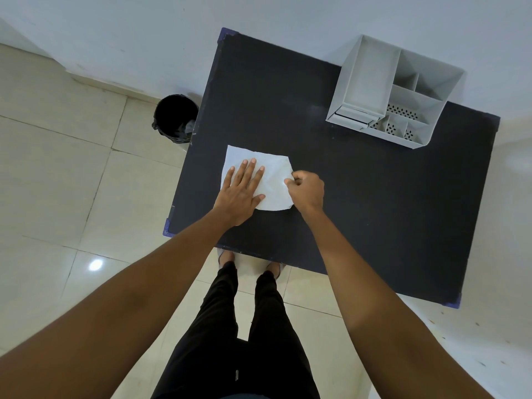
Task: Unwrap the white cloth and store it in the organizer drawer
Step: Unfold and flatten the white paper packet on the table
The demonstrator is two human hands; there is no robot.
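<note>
A white cloth (272, 174) lies flat on the black table (359, 203), near its left front part. My left hand (240, 191) rests palm down on the cloth's left half, fingers spread. At the cloth's right edge my right hand (306, 190) is closed, pinching the fabric between thumb and fingers. The grey organizer (394, 93) stands at the far right of the table, against the wall. Its drawer (352, 115) sits at the lower left front, and I cannot tell whether it is open.
The organizer has several open compartments on top, some with perforated floors. A black waste bin (175, 118) stands on the tiled floor left of the table. The white wall runs behind the table. My legs and feet are at the table's front edge.
</note>
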